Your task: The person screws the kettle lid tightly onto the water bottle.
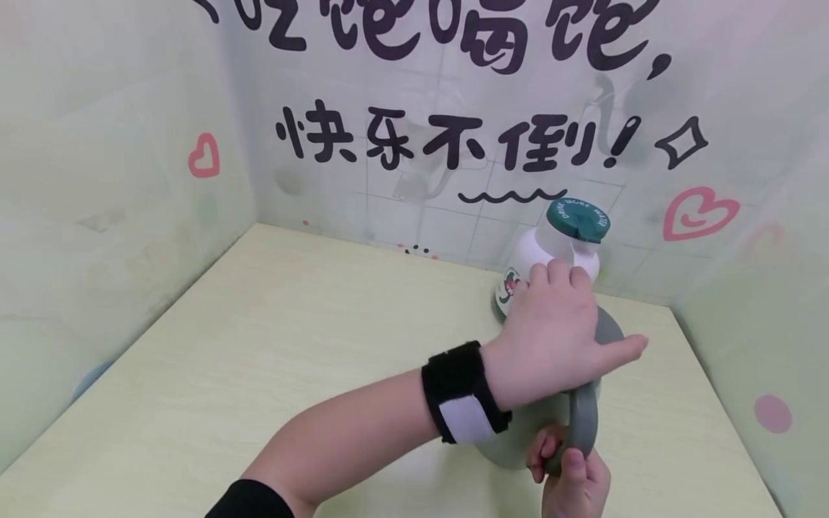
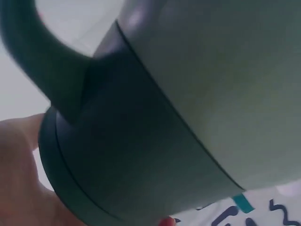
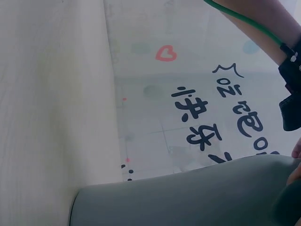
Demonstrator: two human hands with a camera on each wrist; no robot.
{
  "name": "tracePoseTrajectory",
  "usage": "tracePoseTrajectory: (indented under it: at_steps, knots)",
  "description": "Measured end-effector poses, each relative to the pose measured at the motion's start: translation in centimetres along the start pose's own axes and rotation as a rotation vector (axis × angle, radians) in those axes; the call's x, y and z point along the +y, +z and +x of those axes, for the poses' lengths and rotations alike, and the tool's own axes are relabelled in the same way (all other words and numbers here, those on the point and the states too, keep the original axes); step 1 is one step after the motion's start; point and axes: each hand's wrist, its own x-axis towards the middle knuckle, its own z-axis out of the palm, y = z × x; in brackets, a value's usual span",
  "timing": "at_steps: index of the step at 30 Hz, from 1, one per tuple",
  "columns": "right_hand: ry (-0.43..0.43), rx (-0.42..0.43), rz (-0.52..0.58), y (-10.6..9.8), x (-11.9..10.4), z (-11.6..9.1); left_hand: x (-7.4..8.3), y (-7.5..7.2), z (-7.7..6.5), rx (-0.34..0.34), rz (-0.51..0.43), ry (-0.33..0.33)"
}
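A grey-green thermos jug stands on the right side of the table, partly covered by the hands. My left hand lies over its darker lid, fingers bent over the far side and thumb stretched out to the right. In the left wrist view, the palm is against the lid's edge and one fingertip shows at the opposite side. Below, my right hand grips the jug's handle, fingers through the loop and thumb on the outside. The right wrist view shows the jug's smooth side.
Just behind the jug stands a white bottle with a green cap, partly hidden by my left hand. The pale table extends to the left. Printed walls enclose it at the back and both sides.
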Motion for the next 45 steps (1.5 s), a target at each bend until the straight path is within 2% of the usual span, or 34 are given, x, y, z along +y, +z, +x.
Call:
tracePoseTrajectory:
  at_steps: [4, 7, 9, 14, 22, 25, 29, 35, 41, 45]
  knots:
    - [0.021, 0.014, -0.021, 0.0, -0.2, 0.0, 1.4, 0.6, -0.5, 0.085, 0.210, -0.015]
    - [0.047, 0.027, -0.042, 0.0, -0.3, -0.1, 1.9, 1.2, -0.6, 0.125, 0.270, -0.029]
    - [0.055, 0.027, -0.042, 0.0, -0.3, -0.1, 1.9, 1.7, -0.5, 0.159, 0.268, -0.026]
    - [0.034, -0.003, -0.017, -0.2, -0.1, 0.0, 1.3, 2.3, -0.3, 0.212, 0.153, 0.027]
    - [0.031, -0.006, -0.023, -0.3, -0.2, 0.2, -0.6, 2.5, 0.7, 0.175, -0.004, 0.238]
    - [0.024, -0.007, -0.016, -0.2, -0.1, 0.2, -1.4, 2.5, 1.2, 0.144, -0.066, 0.321]
    - [0.016, -0.012, -0.004, -0.2, 0.0, 0.3, -2.5, 2.6, 1.8, 0.068, -0.183, 0.415]
    - [0.016, -0.006, -0.008, -0.2, 0.0, 0.1, -3.7, 2.8, 2.6, -0.021, -0.330, 0.518]
    - [0.007, -0.035, 0.009, -0.2, 0.0, 0.1, -4.5, 2.9, 3.5, -0.083, -0.432, 0.629]
    - [0.011, -0.043, 0.000, -0.3, 0.0, 0.1, -4.8, 2.9, 3.9, -0.117, -0.482, 0.677]
